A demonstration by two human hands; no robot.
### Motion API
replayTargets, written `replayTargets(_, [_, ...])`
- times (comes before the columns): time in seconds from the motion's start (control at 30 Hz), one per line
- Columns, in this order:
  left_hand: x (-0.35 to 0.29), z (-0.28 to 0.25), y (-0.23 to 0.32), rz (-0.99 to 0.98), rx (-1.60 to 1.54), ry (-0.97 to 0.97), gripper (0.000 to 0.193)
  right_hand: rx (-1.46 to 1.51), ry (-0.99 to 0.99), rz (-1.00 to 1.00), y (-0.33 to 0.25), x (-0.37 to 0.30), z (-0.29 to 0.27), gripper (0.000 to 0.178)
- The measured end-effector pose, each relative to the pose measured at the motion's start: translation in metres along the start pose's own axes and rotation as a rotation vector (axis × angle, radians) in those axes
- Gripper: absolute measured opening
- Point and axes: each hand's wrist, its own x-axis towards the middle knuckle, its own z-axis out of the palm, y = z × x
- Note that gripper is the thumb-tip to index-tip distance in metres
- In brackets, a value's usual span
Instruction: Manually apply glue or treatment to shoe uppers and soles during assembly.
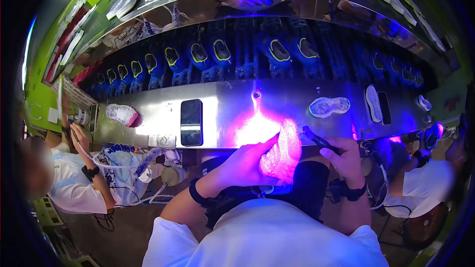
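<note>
One pink-lit shoe part [287, 152] sits in the left hand [247, 164], pinched between thumb and mostly hidden fingers; right of them, the right hand [346, 160] curls its fingers around a dark tool [316, 138]. Left of all fingers lies a phone [192, 111].

No txt legible; lettering on white strip [79, 92], L, blurred.

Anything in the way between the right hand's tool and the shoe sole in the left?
Nothing visible. The dark tool in the right hand ends beside the shoe sole in the left hand; contact can't be told.
</note>
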Motion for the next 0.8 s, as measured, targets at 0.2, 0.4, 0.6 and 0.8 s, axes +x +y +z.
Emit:
replayTargets(0.2, [0.003, 0.009, 0.001, -0.058, -0.178, 0.007, 0.105, 0.112, -0.067, 0.013, 0.018, -0.009, -0.002, 0.026])
replayTargets(0.4, [0.013, 0.016, -0.004, -0.386, -0.428, -0.018, 0.113, 0.13, -0.062, 0.117, 0.034, -0.021, 0.007, 0.026])
replayTargets(0.6, [0.023, 0.014, 0.0, -0.443, -0.558, 0.027, 0.115, 0.144, -0.074, 0.173, 0.054, -0.052, 0.01, 0.025])
replayTargets(0.8, [0.014, 0.011, 0.0, -0.473, -0.491, 0.118, 0.109, 0.102, -0.006, 0.108, 0.035, -0.024, 0.023, 0.025])
